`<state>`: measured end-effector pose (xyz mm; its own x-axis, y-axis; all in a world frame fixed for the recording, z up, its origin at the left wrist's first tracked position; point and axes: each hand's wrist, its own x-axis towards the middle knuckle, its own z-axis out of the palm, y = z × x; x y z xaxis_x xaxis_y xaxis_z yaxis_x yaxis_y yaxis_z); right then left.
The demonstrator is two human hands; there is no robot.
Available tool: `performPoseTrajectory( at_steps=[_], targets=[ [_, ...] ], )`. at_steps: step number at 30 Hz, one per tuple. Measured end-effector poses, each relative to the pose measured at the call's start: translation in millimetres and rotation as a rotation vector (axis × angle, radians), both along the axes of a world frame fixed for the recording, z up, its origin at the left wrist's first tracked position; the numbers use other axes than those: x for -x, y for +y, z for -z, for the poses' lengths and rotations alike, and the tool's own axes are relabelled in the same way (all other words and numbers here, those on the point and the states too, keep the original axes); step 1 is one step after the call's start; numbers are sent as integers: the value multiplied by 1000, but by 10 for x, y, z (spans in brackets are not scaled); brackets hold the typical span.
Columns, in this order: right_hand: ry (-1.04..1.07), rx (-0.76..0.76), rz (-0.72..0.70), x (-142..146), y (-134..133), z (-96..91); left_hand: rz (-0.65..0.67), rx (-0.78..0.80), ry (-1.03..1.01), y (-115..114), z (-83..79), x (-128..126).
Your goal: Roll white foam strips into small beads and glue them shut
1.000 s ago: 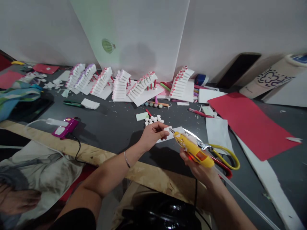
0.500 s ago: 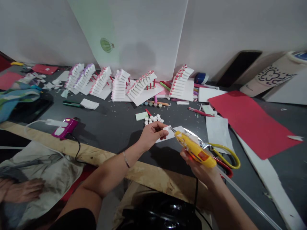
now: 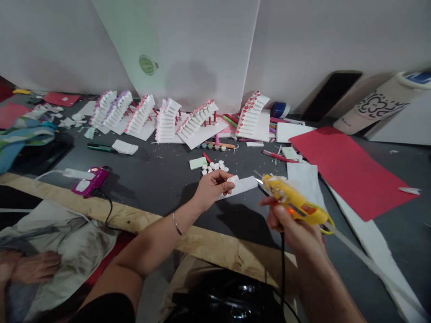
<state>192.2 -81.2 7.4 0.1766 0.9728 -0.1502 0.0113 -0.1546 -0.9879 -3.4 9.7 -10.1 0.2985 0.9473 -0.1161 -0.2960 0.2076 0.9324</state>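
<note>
Head: left fingers (image 3: pixel 228 186) pinch paper (image 3: pixel 233 179); right fingers (image 3: pixel 280 217) grip glue gun (image 3: pixel 292 197)

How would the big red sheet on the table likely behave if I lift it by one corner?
The red sheet probably feels light, as it looks thin. Being so broad, it may bend or sag rather than stay stiff. The white scrap at its right corner could slide off.

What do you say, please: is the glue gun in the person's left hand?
No, the right hand holds the glue gun, while the left hand pinches a small white piece.
</note>
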Motion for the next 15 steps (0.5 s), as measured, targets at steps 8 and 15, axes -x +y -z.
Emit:
performPoseTrajectory(
  at_steps=[8,15],
  targets=[
    [229,-36,475,-668,45,-118,49,-45,48,-50,-120,-5],
    [148,156,448,-632,-167,-173,63,-29,9,-77,-111,-12]
  ],
)
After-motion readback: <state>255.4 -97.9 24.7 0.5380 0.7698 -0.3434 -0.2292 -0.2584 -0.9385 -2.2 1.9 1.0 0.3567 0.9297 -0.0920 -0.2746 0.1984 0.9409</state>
